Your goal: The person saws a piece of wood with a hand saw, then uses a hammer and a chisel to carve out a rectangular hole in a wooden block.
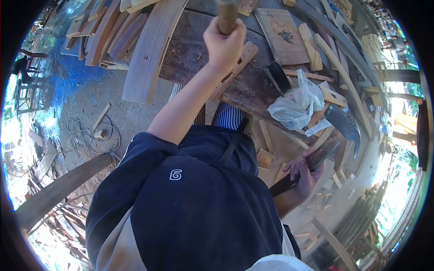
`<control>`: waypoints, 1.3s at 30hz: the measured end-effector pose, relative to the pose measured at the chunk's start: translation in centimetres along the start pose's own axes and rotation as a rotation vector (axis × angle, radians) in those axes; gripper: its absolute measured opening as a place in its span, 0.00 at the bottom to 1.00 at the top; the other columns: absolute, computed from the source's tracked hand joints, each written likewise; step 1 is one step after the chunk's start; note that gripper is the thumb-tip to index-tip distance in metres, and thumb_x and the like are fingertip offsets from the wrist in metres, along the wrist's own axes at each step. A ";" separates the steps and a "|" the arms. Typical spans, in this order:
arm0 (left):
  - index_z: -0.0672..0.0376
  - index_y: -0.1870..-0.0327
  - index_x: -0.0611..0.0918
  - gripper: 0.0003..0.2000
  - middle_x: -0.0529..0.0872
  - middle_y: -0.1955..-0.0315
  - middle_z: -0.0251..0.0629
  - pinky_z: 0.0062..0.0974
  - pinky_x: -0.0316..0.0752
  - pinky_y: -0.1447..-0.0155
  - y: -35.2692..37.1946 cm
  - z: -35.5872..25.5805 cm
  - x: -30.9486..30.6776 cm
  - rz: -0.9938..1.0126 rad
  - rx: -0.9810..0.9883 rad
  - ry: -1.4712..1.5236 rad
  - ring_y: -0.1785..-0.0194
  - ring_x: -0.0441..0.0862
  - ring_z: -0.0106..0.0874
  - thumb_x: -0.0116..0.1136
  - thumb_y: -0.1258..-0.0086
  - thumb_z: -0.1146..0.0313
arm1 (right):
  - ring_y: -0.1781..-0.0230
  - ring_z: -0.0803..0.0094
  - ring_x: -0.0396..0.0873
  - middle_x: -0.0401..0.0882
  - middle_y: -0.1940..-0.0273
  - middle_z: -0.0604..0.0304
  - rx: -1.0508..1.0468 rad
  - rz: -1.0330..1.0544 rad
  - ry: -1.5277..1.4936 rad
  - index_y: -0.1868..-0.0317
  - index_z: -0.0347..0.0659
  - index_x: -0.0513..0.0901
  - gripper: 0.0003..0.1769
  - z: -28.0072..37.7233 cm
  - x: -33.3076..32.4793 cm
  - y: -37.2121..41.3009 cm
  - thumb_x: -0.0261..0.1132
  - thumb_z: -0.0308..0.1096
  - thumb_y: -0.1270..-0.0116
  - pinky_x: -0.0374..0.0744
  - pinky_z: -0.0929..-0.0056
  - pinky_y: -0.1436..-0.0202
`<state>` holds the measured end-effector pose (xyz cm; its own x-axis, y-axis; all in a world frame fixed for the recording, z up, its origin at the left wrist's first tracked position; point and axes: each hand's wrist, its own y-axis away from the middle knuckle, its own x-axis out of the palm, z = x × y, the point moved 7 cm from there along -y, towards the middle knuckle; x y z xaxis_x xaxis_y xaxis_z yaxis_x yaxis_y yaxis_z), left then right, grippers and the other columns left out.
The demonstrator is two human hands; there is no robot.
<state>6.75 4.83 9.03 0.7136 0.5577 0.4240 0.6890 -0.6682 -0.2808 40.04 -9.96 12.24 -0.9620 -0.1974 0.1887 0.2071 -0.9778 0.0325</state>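
Observation:
My left hand (222, 47) is raised over the bench with its fingers wrapped round a thick, round wooden handle (227, 19). The handle's far end blurs out at the top edge. Low on my right side, my right hand (308, 174) is closed round a long dark shaft (322, 154), which slants up and to the right. A curved metal blade (346, 127) shows just beyond the shaft's upper end. Below my left hand, a narrow brown wooden piece (242, 63) with slots lies across the dark workbench (190, 43).
A crumpled clear plastic bag (296, 106) sits at the bench's right, beside a dark flat blade (277, 77). A board (282, 40) carries a pile of small nails. Curved planks (151, 52) stick out at left. Tangled cord (92, 135) and offcuts (266, 158) lie on the floor.

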 end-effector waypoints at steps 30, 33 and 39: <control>0.61 0.60 0.80 0.07 0.80 0.77 0.32 0.24 0.72 0.66 2.8 2.2 3.7 0.595 0.054 -0.475 0.72 0.75 0.18 0.62 0.36 0.70 | 0.85 0.80 0.63 0.67 0.79 0.62 -0.261 -0.039 0.680 0.45 0.34 0.71 0.17 11.6 7.6 -7.8 0.48 0.41 0.20 0.66 0.81 0.80; 0.60 0.60 0.80 0.07 0.79 0.77 0.30 0.21 0.71 0.67 1.7 2.7 3.4 0.600 0.035 -0.440 0.73 0.74 0.18 0.63 0.35 0.69 | 0.87 0.79 0.62 0.67 0.79 0.61 -0.215 -0.065 0.591 0.45 0.35 0.70 0.17 10.4 6.3 -7.0 0.47 0.41 0.20 0.67 0.79 0.80; 0.59 0.68 0.75 0.08 0.73 0.83 0.27 0.24 0.63 0.79 -3.8 6.3 -2.8 0.167 -0.351 0.135 0.84 0.68 0.21 0.62 0.30 0.71 | 0.88 0.78 0.64 0.69 0.80 0.60 -0.141 -0.148 0.392 0.46 0.35 0.69 0.17 6.6 3.5 -5.0 0.49 0.42 0.21 0.70 0.78 0.82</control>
<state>2.91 8.87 3.48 0.7730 0.3733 0.5130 0.4631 -0.8847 -0.0540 36.80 -5.33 19.25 -0.9798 -0.0400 -0.1958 0.0620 -0.9922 -0.1079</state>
